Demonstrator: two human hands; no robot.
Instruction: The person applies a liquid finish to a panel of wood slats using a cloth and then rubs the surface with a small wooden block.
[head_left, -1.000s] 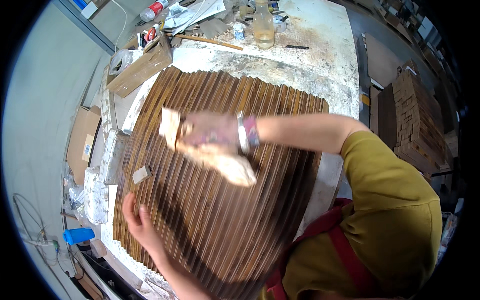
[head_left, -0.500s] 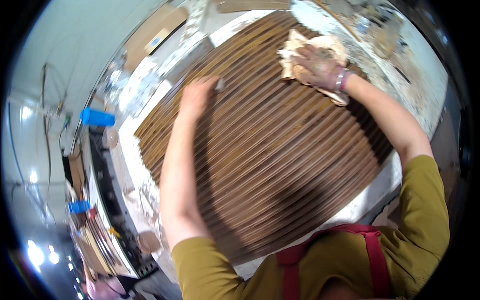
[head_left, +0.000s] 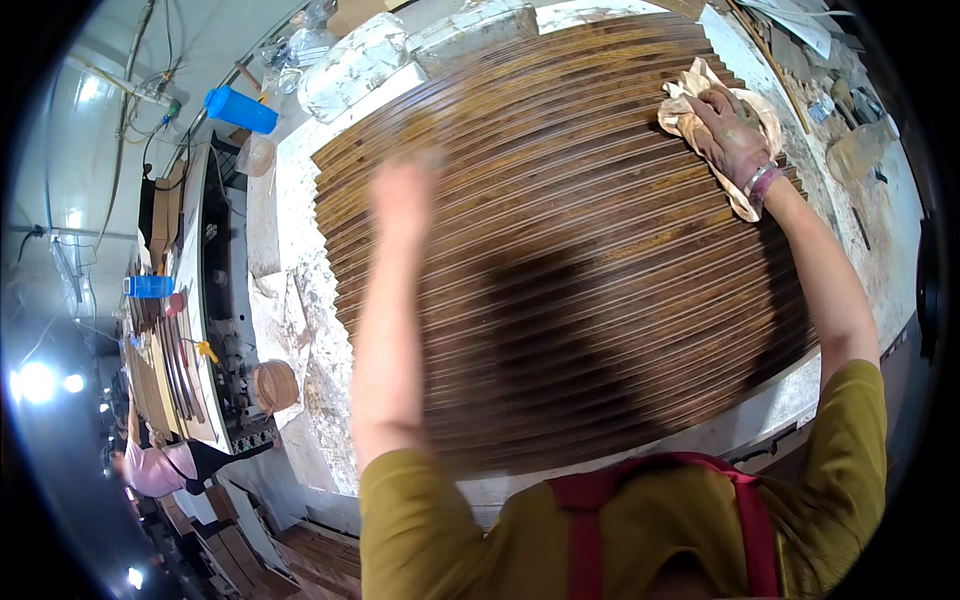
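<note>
Lying across the table is a wide dark-brown panel of wooden strips with narrow grooves (head_left: 600, 230), glossy in places. My right hand (head_left: 738, 140) presses a crumpled cream rag (head_left: 690, 112) against the panel's far right part. A thin, stained glove with a purplish cuff seems to cover that hand. Over the panel's left part is my left hand (head_left: 402, 195), smeared by motion and curled like a fist. A small pale thing shows at its fingers, too blurred to name.
A stained white table (head_left: 310, 230) carries the panel. Wrapped bundles (head_left: 355, 70) lie beyond its far left edge, near a blue bottle (head_left: 240, 108). A brown round container (head_left: 275, 385) stands left. Clear jar (head_left: 860, 150) at right. Another person (head_left: 160, 470) works far left.
My view has turned, so the panel's strips run flatter across it. My right hand and the rag have slid toward the panel's right edge. My left hand is moving and now blurred.
</note>
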